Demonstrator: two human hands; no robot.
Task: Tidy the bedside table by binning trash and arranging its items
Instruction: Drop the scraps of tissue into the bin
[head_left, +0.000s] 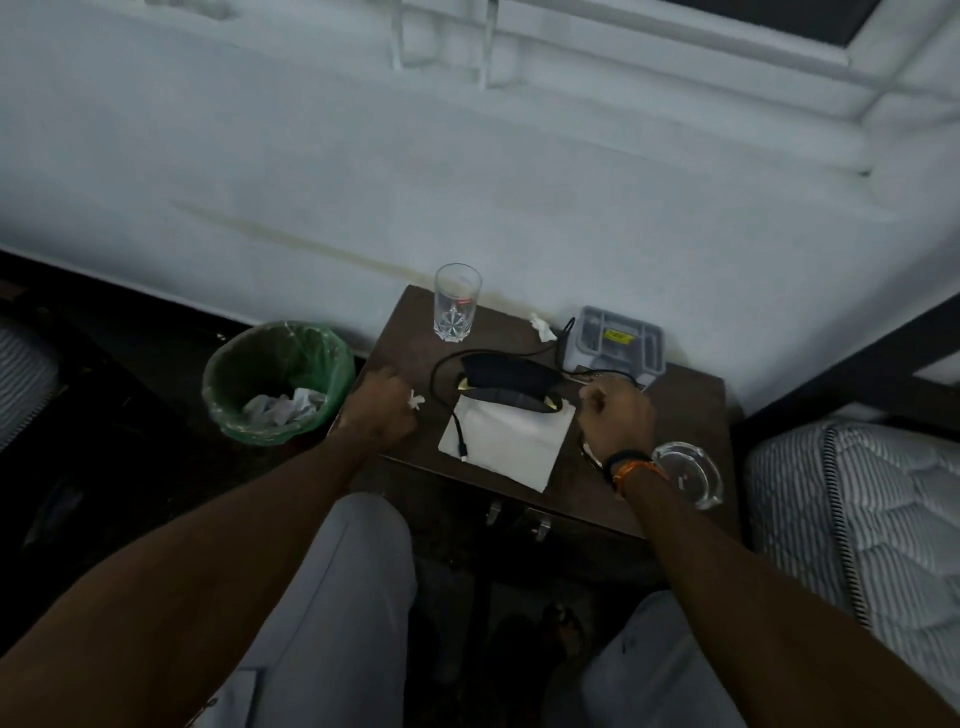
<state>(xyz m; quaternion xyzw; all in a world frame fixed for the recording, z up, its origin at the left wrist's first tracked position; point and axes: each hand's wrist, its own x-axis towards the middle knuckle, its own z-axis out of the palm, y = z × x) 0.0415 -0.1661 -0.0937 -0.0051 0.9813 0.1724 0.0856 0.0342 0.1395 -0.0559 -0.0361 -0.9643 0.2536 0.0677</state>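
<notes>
Left hand (382, 402) curls over the counter's (675, 415) left edge, pinching a small white scrap of tissue (416, 400). Right hand (618, 415) is curled too, just right of the white napkin (506, 441), but what it holds, if anything, I cannot tell. On that napkin's far edge lies a dark pouch (511, 387) with a black cable (457, 426) trailing across. Beyond the napkin: a drinking glass (456, 304), another crumpled tissue (543, 328), a grey box (615, 343). Green-lined bin (278, 382) sits left of the counter, paper inside.
</notes>
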